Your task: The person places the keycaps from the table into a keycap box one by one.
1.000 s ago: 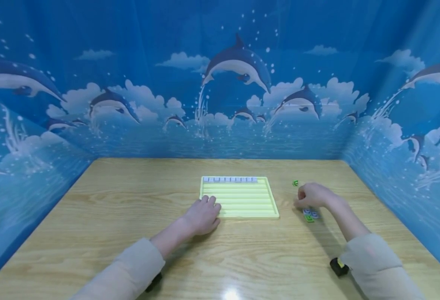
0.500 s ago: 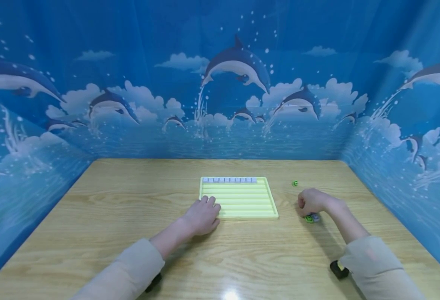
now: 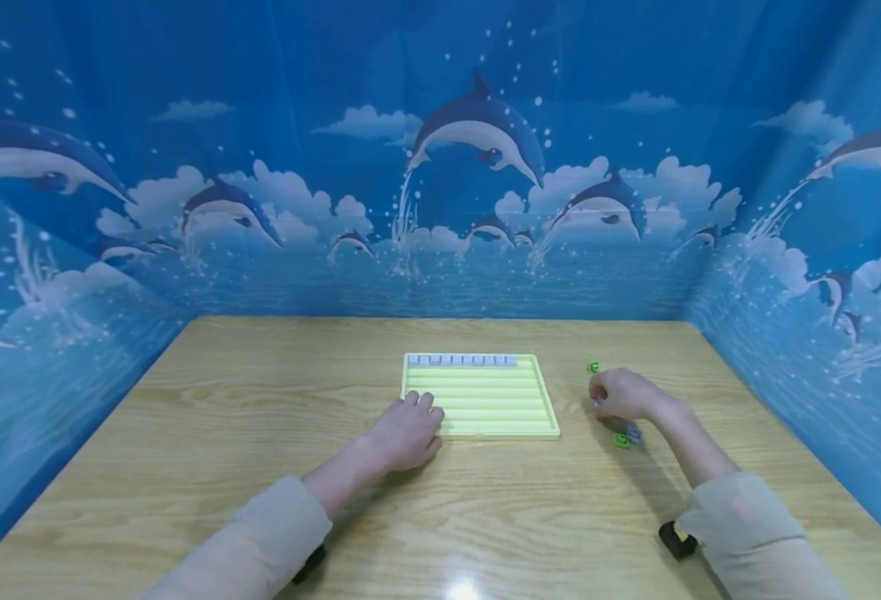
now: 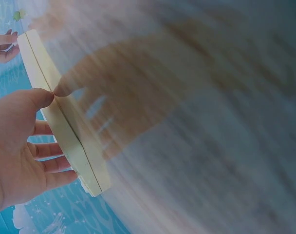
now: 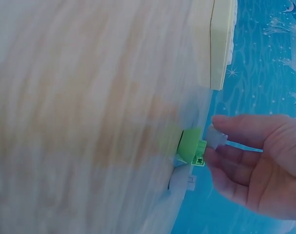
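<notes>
A pale yellow-green ridged tray [image 3: 494, 402] lies mid-table, with a row of whitish keycaps [image 3: 462, 360] along its far edge. My left hand [image 3: 404, 432] holds the tray's near left corner, the thumb [image 4: 42, 98] against the front side and the fingers spread over it. To the right of the tray, my right hand [image 3: 626, 393] pinches a pale grey keycap [image 5: 216, 137] between thumb and fingers, just above the table. Below that hand lie a green keycap [image 3: 621, 440] and a grey-blue keycap [image 3: 634, 434]. Another green keycap [image 3: 593, 367] sits beyond it.
Blue curtains [image 3: 440, 275] printed with dolphins close off the back and both sides of the wooden table [image 3: 440, 508]. A black wrist device [image 3: 678, 540] hangs under the right sleeve, and part of another [image 3: 308, 565] shows under the left.
My right hand dipped to the keycaps on the right, took up a pale grey one, then moved up and slightly left with it. The left hand stays on the tray.
</notes>
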{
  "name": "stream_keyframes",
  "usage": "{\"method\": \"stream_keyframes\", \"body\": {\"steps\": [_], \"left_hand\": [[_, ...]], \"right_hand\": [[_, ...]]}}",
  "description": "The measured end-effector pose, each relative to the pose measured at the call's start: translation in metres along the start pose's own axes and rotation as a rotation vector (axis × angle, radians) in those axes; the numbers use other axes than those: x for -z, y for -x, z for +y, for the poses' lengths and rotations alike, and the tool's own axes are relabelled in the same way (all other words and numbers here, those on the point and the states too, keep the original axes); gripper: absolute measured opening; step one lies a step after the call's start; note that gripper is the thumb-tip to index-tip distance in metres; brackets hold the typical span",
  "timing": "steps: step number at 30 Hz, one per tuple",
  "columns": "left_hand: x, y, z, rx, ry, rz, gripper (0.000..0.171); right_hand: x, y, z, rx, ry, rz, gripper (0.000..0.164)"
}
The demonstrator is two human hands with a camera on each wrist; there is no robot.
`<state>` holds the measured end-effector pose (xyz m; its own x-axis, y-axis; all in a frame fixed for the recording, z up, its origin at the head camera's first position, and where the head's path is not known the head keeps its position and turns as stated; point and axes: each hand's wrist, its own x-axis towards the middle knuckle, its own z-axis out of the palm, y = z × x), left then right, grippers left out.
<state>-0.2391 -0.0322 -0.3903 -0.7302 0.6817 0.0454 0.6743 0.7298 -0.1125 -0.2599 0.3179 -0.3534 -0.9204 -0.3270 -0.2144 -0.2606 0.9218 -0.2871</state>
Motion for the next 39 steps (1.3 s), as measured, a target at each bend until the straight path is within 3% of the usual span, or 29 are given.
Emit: {"method": "stream_keyframes", "body": {"steps": [10, 19, 22, 30, 39], "left_hand": [[0.000, 0.000, 0.002, 0.000, 0.003, -0.015, 0.027], [-0.001, 0.001, 0.002, 0.003, 0.002, -0.011, 0.027], [-0.002, 0.001, 0.002, 0.001, 0.005, -0.010, 0.027], [0.001, 0.000, 0.001, 0.002, -0.012, 0.013, 0.026], [0.000, 0.000, 0.001, -0.004, -0.003, 0.011, 0.026]], "right_hand": [[0.000, -0.003, -0.007, 0.000, -0.056, 0.061, 0.016], [-0.001, -0.009, -0.016, 0.012, -0.014, 0.098, 0.022], [-0.001, -0.011, -0.018, 0.025, -0.057, 0.114, 0.024], [0.003, -0.023, -0.023, 0.057, -0.119, 0.243, 0.018], [0.003, -0.031, -0.027, 0.059, -0.151, 0.234, 0.030]]}}
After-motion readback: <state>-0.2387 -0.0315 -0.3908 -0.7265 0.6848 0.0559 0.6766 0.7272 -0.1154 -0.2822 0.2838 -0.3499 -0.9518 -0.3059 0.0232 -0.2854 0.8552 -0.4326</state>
